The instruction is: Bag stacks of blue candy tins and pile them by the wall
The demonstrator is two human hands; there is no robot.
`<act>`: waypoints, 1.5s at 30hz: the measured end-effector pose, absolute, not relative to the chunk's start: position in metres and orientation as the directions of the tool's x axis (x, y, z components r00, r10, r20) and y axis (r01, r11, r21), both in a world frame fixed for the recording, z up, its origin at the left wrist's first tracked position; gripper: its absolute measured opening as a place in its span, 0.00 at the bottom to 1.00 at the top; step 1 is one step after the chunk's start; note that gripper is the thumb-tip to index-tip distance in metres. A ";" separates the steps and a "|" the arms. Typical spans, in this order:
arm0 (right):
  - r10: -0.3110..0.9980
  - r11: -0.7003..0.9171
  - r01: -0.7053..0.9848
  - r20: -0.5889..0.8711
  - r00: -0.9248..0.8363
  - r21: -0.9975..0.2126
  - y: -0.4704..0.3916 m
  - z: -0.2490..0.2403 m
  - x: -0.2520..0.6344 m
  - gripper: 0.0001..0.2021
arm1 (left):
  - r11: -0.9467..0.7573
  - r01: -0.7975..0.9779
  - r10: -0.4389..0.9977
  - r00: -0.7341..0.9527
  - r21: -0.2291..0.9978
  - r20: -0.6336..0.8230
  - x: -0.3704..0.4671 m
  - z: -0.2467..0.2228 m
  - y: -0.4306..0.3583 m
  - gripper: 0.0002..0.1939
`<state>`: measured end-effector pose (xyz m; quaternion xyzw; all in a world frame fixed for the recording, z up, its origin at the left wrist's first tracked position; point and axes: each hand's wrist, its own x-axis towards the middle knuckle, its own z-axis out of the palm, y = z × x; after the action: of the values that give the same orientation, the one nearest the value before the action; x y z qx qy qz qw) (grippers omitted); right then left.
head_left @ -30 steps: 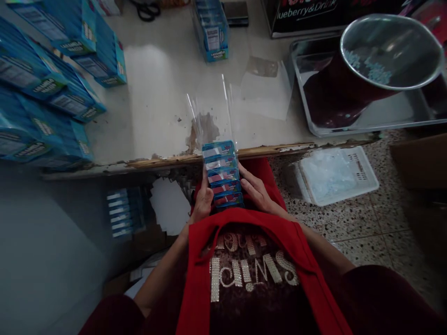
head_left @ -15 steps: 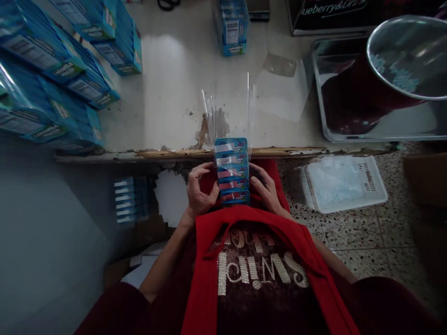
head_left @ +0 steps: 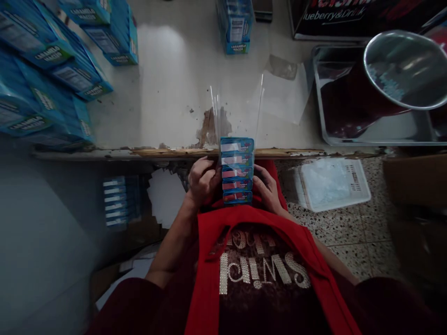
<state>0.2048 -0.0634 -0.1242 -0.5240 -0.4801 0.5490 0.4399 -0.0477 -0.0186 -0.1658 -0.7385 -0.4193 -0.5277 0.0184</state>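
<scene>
A column of small blue candy boxes stands in a clear plastic bag at the table's front edge, in front of the red apron. The bag's long, loose open end sticks out beyond the boxes, over the table. My right hand holds the column's right side, thumb and fingers against it. Just left of the boxes is my left hand, its fingers curled closed; what is in them, if anything, is hidden.
Wrapped blue candy packs are piled on the left, with another pack at the back. On the right, a clear tray holds a tilted metal-rimmed container. A white bin is below the table's worn edge.
My left hand has gone from spread fingers with the thumb at the boxes to a curled, closed shape. My right hand stays at the column's side. The view has shifted slightly.
</scene>
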 end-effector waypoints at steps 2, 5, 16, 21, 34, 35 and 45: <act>0.986 -0.151 0.042 -0.154 -0.071 -0.988 -0.063 -0.122 0.206 0.26 | -0.694 0.633 0.589 0.225 0.344 0.776 -0.060 -0.161 -0.016 0.08; 0.986 -0.144 0.057 -0.148 -0.073 -0.988 -0.063 -0.121 0.206 0.27 | -0.687 0.626 0.662 0.329 0.369 0.673 -0.073 -0.152 -0.019 0.11; 0.981 -0.185 0.030 -0.186 -0.057 -0.982 -0.061 -0.119 0.202 0.28 | -0.536 0.563 0.762 0.002 0.630 0.647 -0.042 -0.113 -0.023 0.04; 0.975 -0.201 0.039 -0.204 -0.084 -0.979 -0.062 -0.117 0.202 0.31 | -0.495 0.596 0.769 -0.040 0.633 0.638 -0.035 -0.111 -0.033 0.03; 0.884 -0.367 -0.009 -0.345 -0.314 -0.930 -0.063 -0.122 0.202 0.70 | -0.684 0.656 0.576 0.217 0.319 0.788 -0.044 -0.104 -0.038 0.12; 0.868 -0.400 -0.003 -0.378 -0.323 -0.916 -0.063 -0.123 0.201 0.71 | -0.699 0.657 0.558 0.255 0.282 0.789 -0.049 -0.106 -0.042 0.12; 0.887 -0.264 0.004 -0.245 -0.391 -0.964 -0.068 -0.143 0.214 0.72 | -0.061 0.206 0.939 -0.319 0.977 0.126 -0.043 -0.161 -0.074 0.20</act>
<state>0.2144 -0.0676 -0.1427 -0.4397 -0.5068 0.6624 0.3331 -0.0430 -0.0739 -0.1613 -0.4787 -0.5983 -0.5490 -0.3339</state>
